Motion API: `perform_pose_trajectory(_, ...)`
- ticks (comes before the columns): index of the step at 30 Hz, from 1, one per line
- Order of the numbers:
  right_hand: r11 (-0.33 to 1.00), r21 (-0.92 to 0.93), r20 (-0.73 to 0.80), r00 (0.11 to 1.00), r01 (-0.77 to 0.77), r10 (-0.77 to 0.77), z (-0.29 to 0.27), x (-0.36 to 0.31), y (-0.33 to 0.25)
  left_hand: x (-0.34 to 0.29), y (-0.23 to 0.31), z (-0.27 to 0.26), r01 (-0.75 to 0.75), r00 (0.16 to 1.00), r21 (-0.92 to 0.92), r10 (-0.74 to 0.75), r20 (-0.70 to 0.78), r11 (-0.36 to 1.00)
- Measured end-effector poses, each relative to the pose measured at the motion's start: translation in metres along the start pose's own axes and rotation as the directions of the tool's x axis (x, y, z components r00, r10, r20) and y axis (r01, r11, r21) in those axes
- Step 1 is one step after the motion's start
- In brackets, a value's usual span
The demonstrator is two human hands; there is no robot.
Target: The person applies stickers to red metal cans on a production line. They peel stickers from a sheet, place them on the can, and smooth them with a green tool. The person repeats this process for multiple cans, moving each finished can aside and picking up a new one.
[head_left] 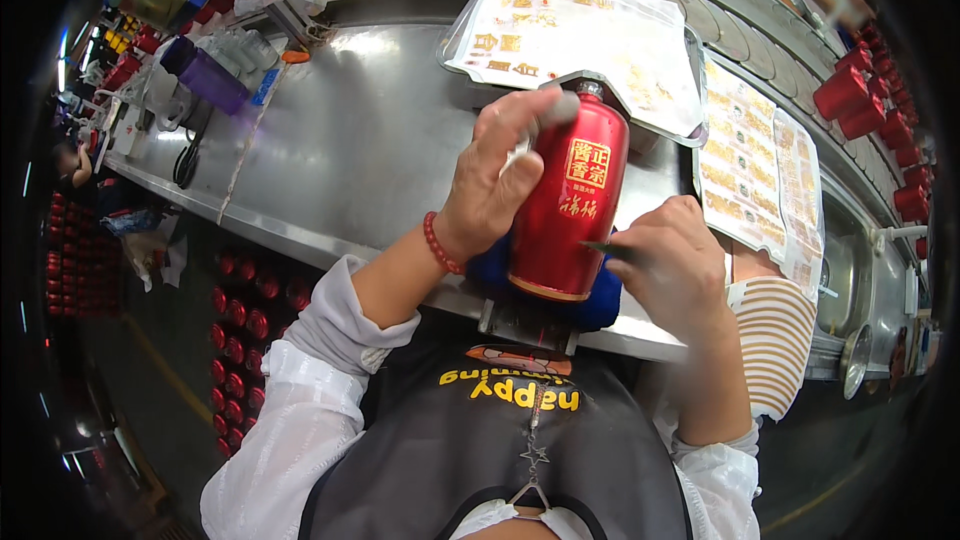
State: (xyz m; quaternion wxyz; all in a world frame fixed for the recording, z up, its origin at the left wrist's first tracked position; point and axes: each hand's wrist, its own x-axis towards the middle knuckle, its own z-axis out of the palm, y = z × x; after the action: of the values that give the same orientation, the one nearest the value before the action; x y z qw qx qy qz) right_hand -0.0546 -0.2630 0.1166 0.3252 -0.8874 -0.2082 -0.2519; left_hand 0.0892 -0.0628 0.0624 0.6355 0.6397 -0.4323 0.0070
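A glossy red bottle (570, 210) with a gold square label lies tilted on a blue cushion (600, 305) in a metal holder (525, 325) at the near edge of the steel bench. My left hand (495, 175) wraps over the bottle's upper side near its neck. My right hand (675, 260) pinches a thin dark pointed tool (605, 247), whose tip touches the bottle's lower right side.
Clear plastic sheets of gold stickers (575, 40) lie behind the bottle, and more sticker sheets (755, 175) lie to the right. Red bottles (850, 100) line the back conveyor, and several more stand in crates (240, 330) on the floor at left. A purple box (205, 75) and clutter sit far left.
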Motion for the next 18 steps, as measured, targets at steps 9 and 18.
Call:
perform_pose_trajectory(9,0.906,0.078,-0.155,0.892,-0.417,0.424,-0.017,0.008,-0.007,0.022,0.001,-0.025,-0.363,0.911,0.486,0.193,0.365,0.795)
perform_pose_trajectory(18,0.97,-0.067,0.134,0.961,-0.235,0.242,0.007,0.094,0.025,-0.008,-0.001,-0.011,-0.031,0.998,0.245,0.016,0.062,0.969)
